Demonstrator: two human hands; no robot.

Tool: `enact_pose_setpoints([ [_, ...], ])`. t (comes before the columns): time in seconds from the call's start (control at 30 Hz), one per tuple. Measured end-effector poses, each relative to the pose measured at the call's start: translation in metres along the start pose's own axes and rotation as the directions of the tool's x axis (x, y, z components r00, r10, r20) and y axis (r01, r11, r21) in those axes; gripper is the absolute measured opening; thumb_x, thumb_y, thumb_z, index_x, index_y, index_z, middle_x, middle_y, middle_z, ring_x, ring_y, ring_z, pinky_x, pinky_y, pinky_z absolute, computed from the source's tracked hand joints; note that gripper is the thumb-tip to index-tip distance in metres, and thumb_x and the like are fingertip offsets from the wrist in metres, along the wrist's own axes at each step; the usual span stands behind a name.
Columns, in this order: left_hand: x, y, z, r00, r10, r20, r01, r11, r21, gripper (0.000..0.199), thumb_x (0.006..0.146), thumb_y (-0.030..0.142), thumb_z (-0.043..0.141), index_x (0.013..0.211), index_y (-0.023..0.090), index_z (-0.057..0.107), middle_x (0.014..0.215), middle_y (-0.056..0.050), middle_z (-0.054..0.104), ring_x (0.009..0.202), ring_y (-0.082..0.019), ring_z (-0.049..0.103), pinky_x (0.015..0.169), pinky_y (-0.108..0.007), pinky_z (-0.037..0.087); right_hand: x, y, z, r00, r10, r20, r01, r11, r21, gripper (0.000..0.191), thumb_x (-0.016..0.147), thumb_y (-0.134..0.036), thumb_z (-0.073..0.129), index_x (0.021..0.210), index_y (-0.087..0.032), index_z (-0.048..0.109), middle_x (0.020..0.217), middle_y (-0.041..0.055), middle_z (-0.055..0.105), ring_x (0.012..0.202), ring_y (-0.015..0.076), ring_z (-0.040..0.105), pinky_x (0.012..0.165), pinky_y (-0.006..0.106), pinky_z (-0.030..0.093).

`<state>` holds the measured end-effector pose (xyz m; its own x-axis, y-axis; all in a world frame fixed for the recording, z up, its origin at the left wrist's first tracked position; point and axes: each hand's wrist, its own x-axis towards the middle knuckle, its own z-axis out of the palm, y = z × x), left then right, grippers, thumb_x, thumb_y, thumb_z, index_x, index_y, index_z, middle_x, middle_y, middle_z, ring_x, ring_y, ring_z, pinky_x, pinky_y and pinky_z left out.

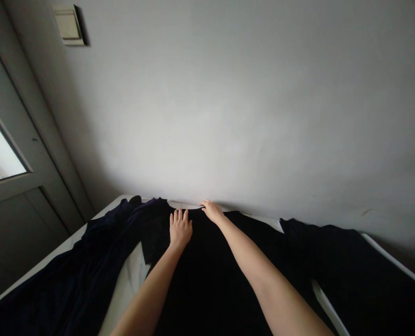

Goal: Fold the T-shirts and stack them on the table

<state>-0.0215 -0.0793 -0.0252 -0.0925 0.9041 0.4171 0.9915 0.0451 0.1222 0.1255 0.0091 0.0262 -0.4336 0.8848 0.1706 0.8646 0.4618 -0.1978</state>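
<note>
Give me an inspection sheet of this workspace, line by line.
Surface: white-covered surface against the wall, mostly under cloth.
Job's things: black cloth spread under both hands.
Clutter: dark navy fabric bunched at left; dark fabric at right.
Hands: left hand flat on the cloth, fingers spread; right hand at its far edge, near the wall.
Cables: nothing seen.
Surroundings: grey wall, wall switch plate, glazed door.
</note>
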Motion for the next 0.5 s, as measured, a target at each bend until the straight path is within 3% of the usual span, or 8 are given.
enact_pose_setpoints([
  [0.1, -0.002, -0.001, 0.002, 1.0, 0.004, 0.001, -0.004, 1.0, -0.003, 0.049, 0.095, 0.033, 0.04, 0.141, 0.02, 0.05, 0.15, -0.013, 0.045, 0.138, -0.034, 0.038, 0.114, -0.054, 0.027, 0.018, -0.007, 0.011, 0.999, -0.021, 0.041, 0.021, 1.0, -0.005, 0.025, 0.089, -0.018, 0.063, 0.111, -0.026, 0.07, 0.118, 0.0028, 0.069, 0.106, 0.0184, 0.065, 0.084, 0.024, 0.046],
  [0.2, 0.0, -0.001, 0.0, 0.999, 0.044, -0.008, -0.044, 0.999, -0.032, 0.049, 0.095, 0.036, 0.043, 0.142, 0.022, 0.05, 0.153, -0.01, 0.042, 0.141, -0.034, 0.035, 0.116, -0.054, 0.024, 0.023, -0.008, 0.016, 0.999, -0.002, 0.047, 0.003, 1.0, -0.03, 0.02, 0.091, -0.016, 0.058, 0.102, -0.024, 0.073, 0.112, 0.0046, 0.07, 0.1, 0.0193, 0.066, 0.082, 0.024, 0.046],
  [0.3, 0.0, -0.002, 0.001, 0.99, 0.144, -0.007, -0.144, 0.986, -0.08, 0.048, 0.095, 0.04, 0.044, 0.141, 0.028, 0.051, 0.155, -0.006, 0.038, 0.144, -0.033, 0.03, 0.118, -0.054, 0.02, 0.02, -0.012, 0.02, 0.999, 0.038, 0.022, -0.036, 0.997, -0.063, 0.029, 0.095, -0.014, 0.045, 0.105, -0.022, 0.071, 0.115, 0.0077, 0.069, 0.099, 0.0207, 0.066, 0.081, 0.026, 0.045],
  [0.4, 0.001, -0.003, 0.004, 0.968, 0.242, 0.061, -0.233, 0.964, -0.127, 0.046, 0.097, 0.043, 0.039, 0.139, 0.032, 0.052, 0.152, -0.003, 0.043, 0.143, -0.03, 0.032, 0.119, -0.053, 0.02, 0.016, -0.018, 0.025, 0.997, 0.079, -0.016, -0.08, 0.993, -0.084, 0.036, 0.097, -0.013, 0.036, 0.113, -0.02, 0.068, 0.119, 0.0094, 0.066, 0.1, 0.0213, 0.064, 0.081, 0.027, 0.044],
  [0.5, 0.001, -0.003, 0.005, 0.974, 0.19, 0.124, -0.17, 0.973, -0.155, 0.048, 0.097, 0.048, 0.037, 0.141, 0.036, 0.049, 0.152, -0.004, 0.044, 0.142, -0.031, 0.034, 0.115, -0.062, 0.02, 0.009, -0.026, 0.031, 0.991, 0.116, -0.065, -0.121, 0.989, -0.081, 0.04, 0.098, -0.014, 0.032, 0.113, -0.02, 0.068, 0.12, 0.0097, 0.065, 0.103, 0.0219, 0.062, 0.085, 0.027, 0.044],
])
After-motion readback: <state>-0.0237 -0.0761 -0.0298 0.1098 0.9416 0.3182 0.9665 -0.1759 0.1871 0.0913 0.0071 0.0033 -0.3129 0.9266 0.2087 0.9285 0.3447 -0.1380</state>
